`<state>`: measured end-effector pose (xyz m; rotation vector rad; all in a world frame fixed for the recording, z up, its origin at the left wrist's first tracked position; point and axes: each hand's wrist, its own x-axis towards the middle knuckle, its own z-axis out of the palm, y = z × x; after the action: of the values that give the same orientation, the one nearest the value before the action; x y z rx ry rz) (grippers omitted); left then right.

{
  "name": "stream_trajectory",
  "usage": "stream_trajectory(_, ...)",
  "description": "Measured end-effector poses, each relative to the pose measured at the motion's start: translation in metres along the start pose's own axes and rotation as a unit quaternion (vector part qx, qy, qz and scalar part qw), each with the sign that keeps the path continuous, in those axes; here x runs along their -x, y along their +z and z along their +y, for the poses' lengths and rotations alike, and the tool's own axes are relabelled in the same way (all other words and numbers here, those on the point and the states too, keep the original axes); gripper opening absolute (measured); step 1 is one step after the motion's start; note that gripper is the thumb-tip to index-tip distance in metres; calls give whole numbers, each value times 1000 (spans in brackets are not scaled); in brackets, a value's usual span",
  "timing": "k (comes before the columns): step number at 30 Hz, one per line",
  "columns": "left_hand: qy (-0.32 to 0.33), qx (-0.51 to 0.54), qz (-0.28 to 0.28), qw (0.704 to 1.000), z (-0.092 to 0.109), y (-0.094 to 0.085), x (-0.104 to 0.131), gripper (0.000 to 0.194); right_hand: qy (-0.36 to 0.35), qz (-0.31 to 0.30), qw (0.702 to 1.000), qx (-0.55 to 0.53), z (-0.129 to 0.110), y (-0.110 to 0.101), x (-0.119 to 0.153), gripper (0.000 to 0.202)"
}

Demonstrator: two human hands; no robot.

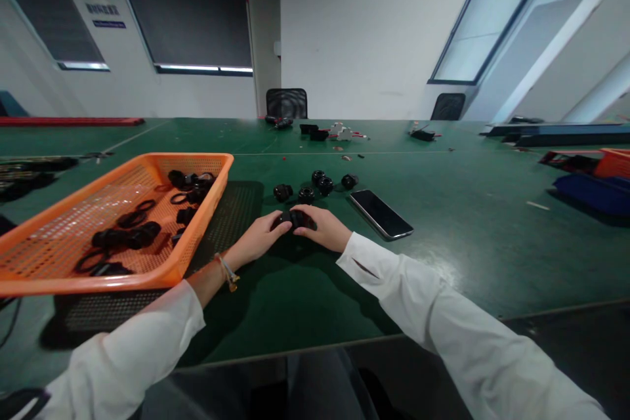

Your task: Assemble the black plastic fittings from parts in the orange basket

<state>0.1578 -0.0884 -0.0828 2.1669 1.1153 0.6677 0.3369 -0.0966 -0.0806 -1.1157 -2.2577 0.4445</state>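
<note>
My left hand (259, 237) and my right hand (325, 226) meet over the green table, their fingers closed from both sides on a black cylindrical connector (294, 219). Its ends are partly covered by my fingers. Just beyond it stand several similar black round connectors, among them one at the left (282, 193), one in the middle (306, 195) and one at the right (349, 181). A smartphone (382, 214) with a dark screen lies to the right of my right hand.
An orange perforated basket (207, 223) at the left holds several black connectors with ring-shaped straps. Farther back on the green table (472, 223) are small black and white parts (340, 132). A blue tray (593, 193) sits at the right edge. Chairs (286, 104) stand behind.
</note>
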Motion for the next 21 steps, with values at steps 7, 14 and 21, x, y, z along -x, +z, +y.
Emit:
stream_trajectory(7, 3, 14, -14, 1000, 1, -2, 1, 34, -4, -17, 1000, -11, 0, -1, 1, 38)
stream_trajectory(14, -4, 19, -23, 1000, 1, -2, 0, 37, 3, -29, 999, -18, 1, -1, 4, 40)
stream_trajectory(21, -3, 20, -29, 999, -2, -1, 0, 39, -2, -18, 1000, -15, 2, 1, 4, 39)
